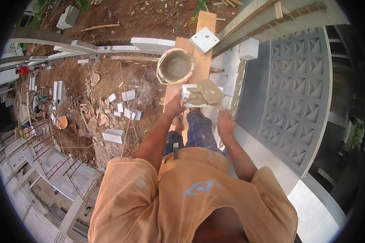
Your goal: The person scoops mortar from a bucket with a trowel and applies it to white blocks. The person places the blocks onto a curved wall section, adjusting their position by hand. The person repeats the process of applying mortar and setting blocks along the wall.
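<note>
My left hand [175,103] grips the left end of a white block [185,95] held over the plank in front of my legs. Grey wet mortar [196,99] coats part of the block's face. A trowel [210,92], its blade smeared with mortar, lies across the block's right part. My right hand [226,122] is closed around the trowel's handle end, just below the blade; the handle itself is mostly hidden by the fingers. Just beyond the block stands a bucket [161,73] with a mortar-crusted rim and grey mortar inside.
I stand high on wooden planks [207,24]; another white block [204,39] rests on them past the bucket. At right runs a white block wall [230,77] with mortar along its top, beside a grey patterned panel [292,97]. Far below left are dirt ground, scattered blocks [114,136] and scaffolding [48,156].
</note>
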